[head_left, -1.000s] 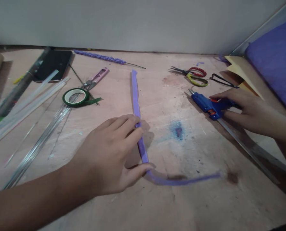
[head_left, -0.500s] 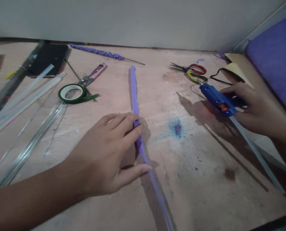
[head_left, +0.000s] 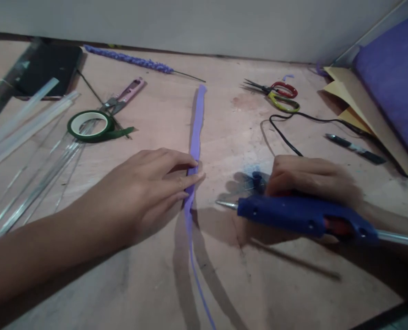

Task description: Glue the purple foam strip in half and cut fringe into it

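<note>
A long purple strip (head_left: 197, 119) runs up the middle of the table, its lower part narrow and twisted edge-on. My left hand (head_left: 149, 188) holds it near its middle, fingertips resting on and across it. In my right hand (head_left: 313, 181) is a blue hot glue gun (head_left: 282, 215), fingers wrapped around its handle. The gun's metal nozzle points left, a short way right of the strip and apart from it. A clear glue stick (head_left: 403, 238) sticks out of its back end.
Left lie green tape (head_left: 90, 126), pink-handled snips (head_left: 126, 96), clear glue sticks (head_left: 28, 128), wires (head_left: 49, 188) and a phone (head_left: 52, 68). A fuzzy purple stem (head_left: 131, 59) lies at the back. Scissors (head_left: 275, 94), a black cord (head_left: 313, 118), a pen (head_left: 356, 149) and brown paper (head_left: 358, 96) are right.
My right hand has brought the glue gun left and nearer, turning its nozzle toward the strip. My left thumb has drawn in closer to the fingers, and the strip's lower end has swung left.
</note>
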A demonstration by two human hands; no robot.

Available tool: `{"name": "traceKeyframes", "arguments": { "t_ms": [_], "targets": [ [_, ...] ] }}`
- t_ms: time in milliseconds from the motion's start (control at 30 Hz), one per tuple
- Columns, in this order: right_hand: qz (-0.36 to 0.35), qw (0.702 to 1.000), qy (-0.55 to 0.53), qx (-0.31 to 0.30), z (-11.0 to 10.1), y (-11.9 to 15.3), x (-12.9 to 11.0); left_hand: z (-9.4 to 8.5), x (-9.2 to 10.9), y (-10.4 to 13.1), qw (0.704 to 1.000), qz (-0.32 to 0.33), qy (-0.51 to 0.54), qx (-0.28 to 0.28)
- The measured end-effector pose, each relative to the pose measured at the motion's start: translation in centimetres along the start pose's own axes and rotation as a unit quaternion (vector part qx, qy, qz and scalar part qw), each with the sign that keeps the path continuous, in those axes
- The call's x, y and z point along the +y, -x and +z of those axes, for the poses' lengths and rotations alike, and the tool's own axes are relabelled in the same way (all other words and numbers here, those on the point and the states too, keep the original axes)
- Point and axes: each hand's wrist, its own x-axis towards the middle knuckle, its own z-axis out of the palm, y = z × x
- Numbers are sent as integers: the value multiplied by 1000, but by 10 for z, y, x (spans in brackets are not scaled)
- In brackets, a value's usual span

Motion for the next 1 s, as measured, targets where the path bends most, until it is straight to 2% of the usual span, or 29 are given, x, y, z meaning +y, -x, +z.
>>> {"name": "traceKeyframes", "arguments": {
  "t_ms": [100,233,333,700,1000],
  "targets": [
    [-48,998,-33,-19,15,-11,-1,0,-6,0,1000,5,10,1],
    [-103,994,25,4,25,-22,-1,1,-4,0,1000,-2,7,13],
    [-96,994,57,18,27,-24,-2,1,-1,0,1000,-10,11,18],
    [-64,997,51,0,28,-23,4,-4,-1,0,1000,0,7,-9],
    [-70,996,61,12,28,-25,1,-1,-7,1,999,31,-2,8]
  ]
}}
